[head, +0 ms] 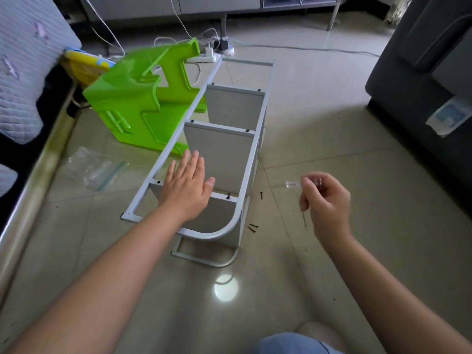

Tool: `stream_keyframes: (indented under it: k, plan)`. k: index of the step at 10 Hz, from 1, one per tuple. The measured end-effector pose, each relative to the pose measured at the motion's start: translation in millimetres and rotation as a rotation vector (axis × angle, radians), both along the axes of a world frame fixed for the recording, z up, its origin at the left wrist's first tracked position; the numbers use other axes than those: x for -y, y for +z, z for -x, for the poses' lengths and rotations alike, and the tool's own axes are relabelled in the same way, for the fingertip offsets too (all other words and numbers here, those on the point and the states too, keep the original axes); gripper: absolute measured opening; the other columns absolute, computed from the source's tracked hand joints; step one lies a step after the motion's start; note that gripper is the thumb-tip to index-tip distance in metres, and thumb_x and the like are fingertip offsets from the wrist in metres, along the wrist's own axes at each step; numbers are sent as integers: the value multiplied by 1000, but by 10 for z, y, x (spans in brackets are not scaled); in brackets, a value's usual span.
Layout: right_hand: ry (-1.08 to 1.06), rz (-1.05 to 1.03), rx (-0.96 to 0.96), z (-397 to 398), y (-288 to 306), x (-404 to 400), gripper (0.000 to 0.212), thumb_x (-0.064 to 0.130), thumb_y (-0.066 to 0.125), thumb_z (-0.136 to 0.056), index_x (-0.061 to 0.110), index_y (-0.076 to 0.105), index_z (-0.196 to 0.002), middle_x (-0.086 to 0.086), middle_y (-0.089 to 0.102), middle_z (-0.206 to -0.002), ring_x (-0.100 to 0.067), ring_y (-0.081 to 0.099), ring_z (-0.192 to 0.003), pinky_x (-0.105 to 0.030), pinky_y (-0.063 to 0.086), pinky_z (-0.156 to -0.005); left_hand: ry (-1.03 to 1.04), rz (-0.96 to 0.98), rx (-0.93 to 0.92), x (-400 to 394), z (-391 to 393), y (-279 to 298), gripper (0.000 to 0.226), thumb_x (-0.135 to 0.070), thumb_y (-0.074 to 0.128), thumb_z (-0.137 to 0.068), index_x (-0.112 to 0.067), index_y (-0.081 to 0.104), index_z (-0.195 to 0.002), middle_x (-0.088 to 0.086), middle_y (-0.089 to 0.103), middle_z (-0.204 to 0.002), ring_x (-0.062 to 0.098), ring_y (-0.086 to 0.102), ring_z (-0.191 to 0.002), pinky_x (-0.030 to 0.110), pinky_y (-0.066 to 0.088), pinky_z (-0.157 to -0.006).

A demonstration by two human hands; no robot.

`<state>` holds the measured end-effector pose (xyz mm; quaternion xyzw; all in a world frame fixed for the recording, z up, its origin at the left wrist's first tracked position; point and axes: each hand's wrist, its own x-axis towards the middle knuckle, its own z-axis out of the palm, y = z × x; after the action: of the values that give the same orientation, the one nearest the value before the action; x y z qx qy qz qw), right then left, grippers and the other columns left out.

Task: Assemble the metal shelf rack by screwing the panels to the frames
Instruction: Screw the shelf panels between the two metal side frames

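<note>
The grey metal shelf rack (176,139) lies on its side on the tiled floor, with three grey panels (219,154) standing between its two frames. My left hand (187,186) is flat with straight fingers, over the nearest panel's top edge. A black screw (228,195) stands in the crossbar just right of that hand. My right hand (327,203) hovers to the right of the rack and pinches a small screwdriver (297,185) with a clear handle, its thin shaft pointing down. Several loose black screws (252,227) lie on the floor beside the curved frame end.
A green plastic stool (138,98) lies tipped against the rack's far left side. A clear plastic bag (94,167) lies on the floor at left, next to a bed edge. A dark sofa (429,72) stands at right. A power strip (204,58) with cables lies beyond the rack.
</note>
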<state>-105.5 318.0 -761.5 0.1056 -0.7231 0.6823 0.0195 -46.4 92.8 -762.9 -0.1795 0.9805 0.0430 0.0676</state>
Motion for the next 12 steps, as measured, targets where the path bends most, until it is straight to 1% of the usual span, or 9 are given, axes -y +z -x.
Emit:
stream_keyframes:
  k: [1,2,3,4,7,9,10,11,12]
  plan:
    - [121,28,-146,-48,256,284,21,10,48,-94,22,49,-76,9,50,-46,-1,41,-40,-16,36,-42,-15,-9,39,12,-3,28,59,-36,16,-101,-7,-3,-149,5,-13,-157,17,-17,-143,34,-12,-114]
    - [159,-64,-294,-84,302,494,10,36,38,-87,32,41,-79,12,44,-50,-2,39,-41,-17,32,-45,-12,-30,60,4,-9,49,58,-36,15,-101,-7,-3,-149,5,-12,-157,16,-17,-143,35,-12,-114]
    - [143,-136,-470,-117,338,555,20,31,33,-88,17,47,-82,18,37,-53,1,44,-43,-6,28,-45,9,-13,40,-30,-9,46,57,-35,15,-101,-7,1,-149,5,-8,-158,16,-13,-144,35,-11,-114]
    - [153,-205,-572,-153,347,566,35,20,34,-89,-9,51,-82,23,29,-53,13,47,-48,1,28,-46,42,-7,0,-64,-9,30,56,-33,17,-101,-6,5,-149,6,-3,-158,17,-10,-145,35,-11,-115]
    - [189,-275,-620,-117,302,573,36,20,33,-89,-10,51,-81,22,31,-55,12,47,-49,2,27,-46,24,14,-24,-45,-38,5,56,-32,18,-101,-6,5,-149,7,-3,-158,17,-10,-145,35,-11,-115]
    - [193,-293,-617,-97,321,576,34,19,34,-90,-8,51,-81,7,41,-56,12,46,-50,1,28,-47,15,19,-25,-41,-40,13,56,-32,17,-101,-5,5,-149,7,-2,-158,17,-9,-145,35,-11,-115]
    - [202,-307,-607,-82,326,571,35,21,33,-90,-8,51,-82,11,38,-55,11,46,-49,0,29,-46,12,26,-28,-39,-41,8,55,-31,17,-101,-5,6,-149,6,-1,-158,17,-9,-145,36,-11,-115]
    - [230,-318,-592,-78,327,559,37,24,31,-89,-7,51,-84,20,36,-56,9,46,-49,0,29,-46,8,29,-33,-40,-41,7,55,-31,17,-101,-5,5,-149,7,-1,-158,17,-9,-145,36,-11,-115]
    - [281,-324,-581,-62,359,538,39,26,30,-89,-6,51,-84,17,35,-54,6,44,-47,-2,30,-46,4,31,-36,-39,-42,4,56,-31,17,-101,-5,5,-149,7,-2,-158,17,-10,-145,36,-11,-115]
